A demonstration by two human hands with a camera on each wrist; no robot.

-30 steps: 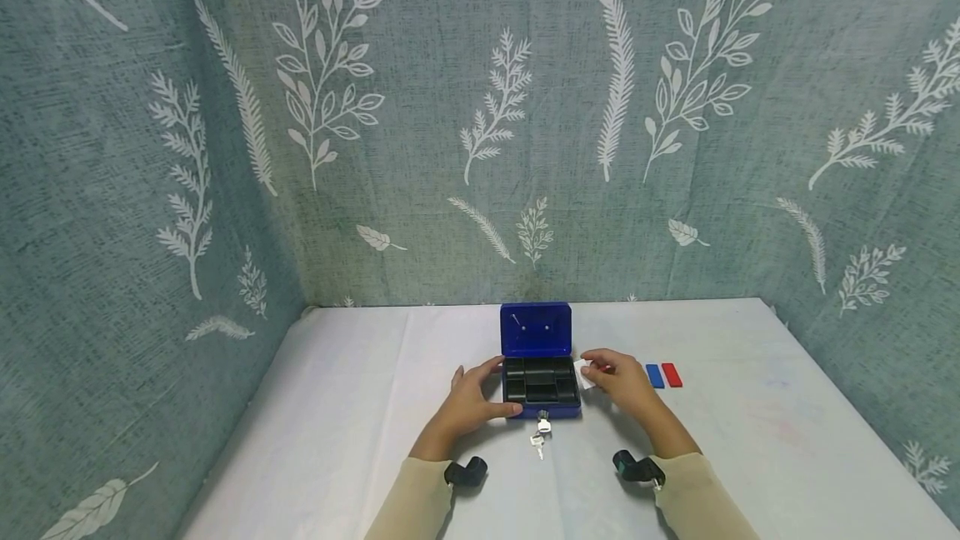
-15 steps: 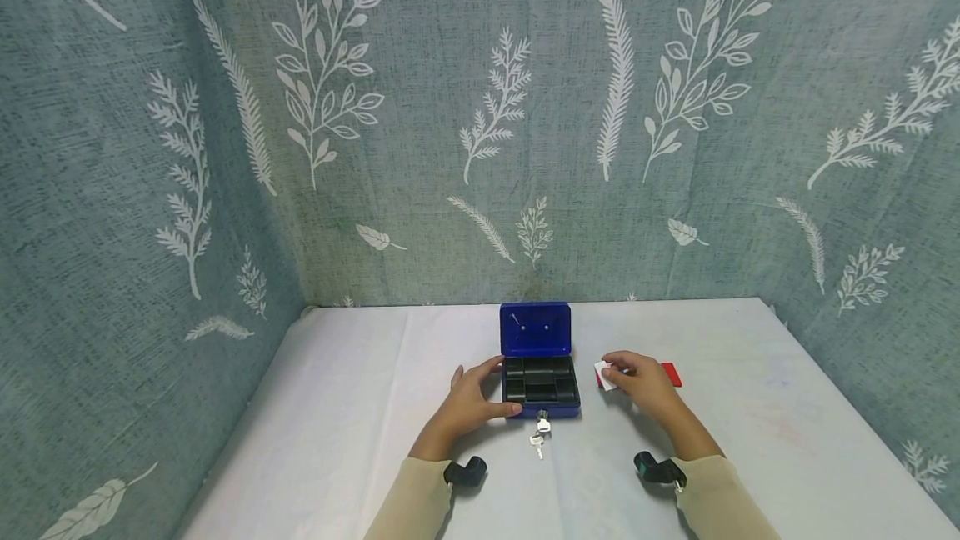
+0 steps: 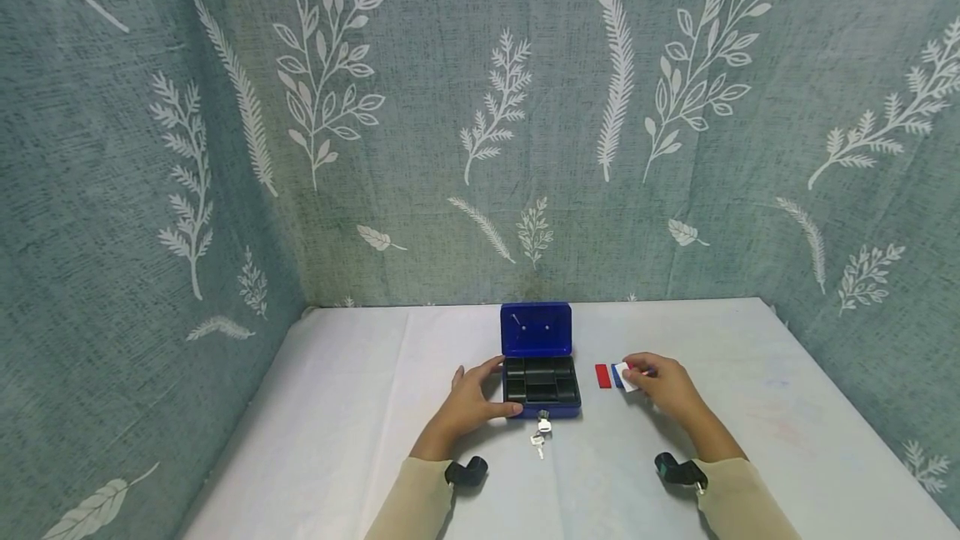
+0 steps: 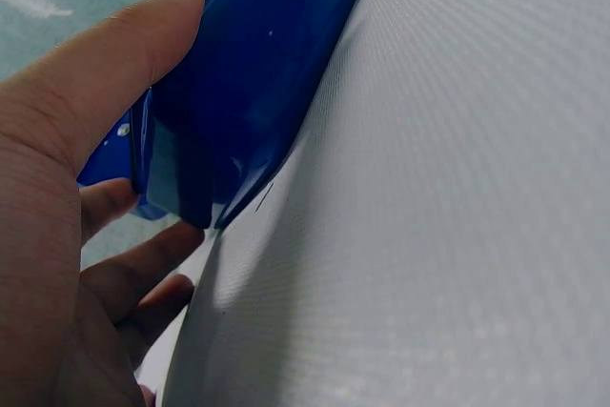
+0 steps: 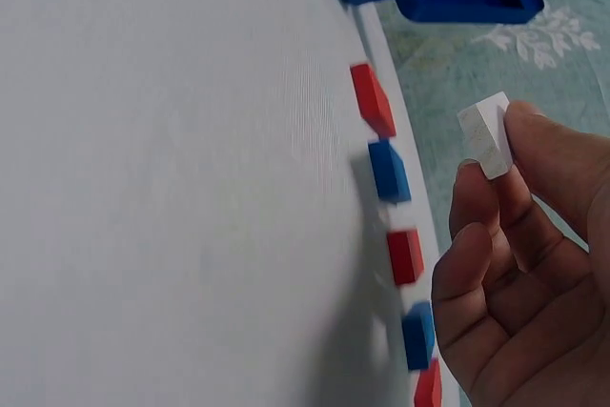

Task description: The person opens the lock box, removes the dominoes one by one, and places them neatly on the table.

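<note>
A blue cash box (image 3: 543, 412) stands on the white table, its lid (image 3: 536, 330) raised and its black compartment tray showing. My left hand (image 3: 467, 404) holds the box's left side, thumb on the front wall and fingers spread towards the back; in the left wrist view the thumb lies against the blue front (image 4: 257, 64). My right hand (image 3: 663, 383) pinches a small white rectangular block (image 5: 488, 135) between thumb and fingers, to the right of the box. Below it runs a row with a red block (image 5: 373, 100) and a blue block (image 5: 389, 171) nearest the box.
Further along the row lie another red block (image 5: 405, 256), a blue one (image 5: 417, 335) and a red one cut by the frame edge. Keys (image 3: 537, 442) hang from the box's front lock (image 3: 543, 426). A patterned green cloth (image 3: 420, 107) covers the wall behind the table.
My right hand has moved right, away from the box, with the white block pinched. It now uncovers the red block near the box and hides the blocks further right. My left hand stays put.
</note>
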